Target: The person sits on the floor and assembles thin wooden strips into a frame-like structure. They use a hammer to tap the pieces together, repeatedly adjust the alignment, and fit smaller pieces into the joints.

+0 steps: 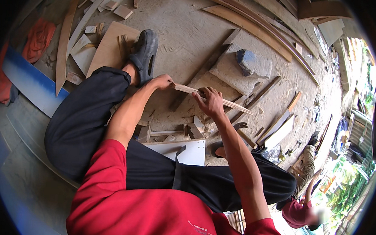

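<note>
A thin, pale strip of wood [238,106] is held slanting in front of me, tapering toward its right end. My left hand [162,81] is closed in a pinch at its left end, beside my dark clog [146,52]. Farther along, my right hand [211,102] grips it with the thumb on one side and the fingers over the other. The strip's right end sticks out past this hand. Beyond the strip, a stone block [236,67] lies on the ground with a smaller blue-stained stone [253,64] on top.
Long boards [250,25] lie across the far ground. Offcuts and a plywood piece [109,42] are at the left, near an orange cloth [38,40]. A white panel [182,151] and a small wooden frame stand close to my legs. Another person [297,211] sits at the lower right.
</note>
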Motion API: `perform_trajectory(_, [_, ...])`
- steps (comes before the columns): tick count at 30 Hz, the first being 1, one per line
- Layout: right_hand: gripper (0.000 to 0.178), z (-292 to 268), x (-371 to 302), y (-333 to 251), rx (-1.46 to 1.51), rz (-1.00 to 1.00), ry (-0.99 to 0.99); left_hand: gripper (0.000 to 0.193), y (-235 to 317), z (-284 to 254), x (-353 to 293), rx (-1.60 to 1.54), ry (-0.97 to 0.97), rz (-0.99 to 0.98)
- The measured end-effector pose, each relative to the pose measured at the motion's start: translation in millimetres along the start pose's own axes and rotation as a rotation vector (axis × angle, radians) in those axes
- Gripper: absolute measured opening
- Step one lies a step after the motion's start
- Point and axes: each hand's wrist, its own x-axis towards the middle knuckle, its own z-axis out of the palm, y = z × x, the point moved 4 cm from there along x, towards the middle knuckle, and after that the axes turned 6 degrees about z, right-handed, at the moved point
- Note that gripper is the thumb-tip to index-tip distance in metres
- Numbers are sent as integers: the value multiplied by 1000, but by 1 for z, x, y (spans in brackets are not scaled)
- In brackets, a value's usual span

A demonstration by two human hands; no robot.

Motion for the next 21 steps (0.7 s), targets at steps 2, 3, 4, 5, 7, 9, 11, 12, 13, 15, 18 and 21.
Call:
perform_trajectory(2, [52, 0, 0, -1, -1, -10, -1, 28, -1, 0, 0, 7, -4, 17])
perform_trajectory(3, [52, 0, 0, -1, -1, -11, -3, 27, -2, 0, 0, 10, -5, 25])
perform_trajectory(4, [53, 0, 0, 0, -1, -9, -4, 28, 1, -1, 0, 15, -10, 25])
perform_trajectory(5, [53, 1, 0, 2, -1, -7, -6, 28, 3, -2, -1, 21, -15, 24])
perform_trajectory(7, [53, 2, 0, 3, 1, -12, -5, 29, 6, -3, -1, 35, -19, 34])
perform_trajectory(9, [53, 2, 1, 5, 9, -16, -5, 30, 9, -4, -2, 52, -19, 56])
perform_trajectory(11, [54, 2, 1, 5, 21, -20, -8, 30, 9, -5, -2, 58, -34, 38])
perform_trajectory(12, [54, 1, 1, 4, 28, -21, -8, 30, 10, -5, -2, 61, -41, 29])
perform_trajectory(13, [54, 1, 1, 4, 36, -22, -7, 30, 11, -6, -2, 70, -43, 32])
perform_trajectory(15, [54, 0, 2, 4, 44, -21, -10, 30, 12, -7, -3, 89, -46, 39])
perform_trajectory(18, [54, -1, 2, 3, 45, -16, -23, 31, 13, -8, -3, 103, -54, 45])
perform_trajectory(21, [54, -1, 2, 4, 49, -12, -24, 31, 18, -9, -4, 96, -63, 49])
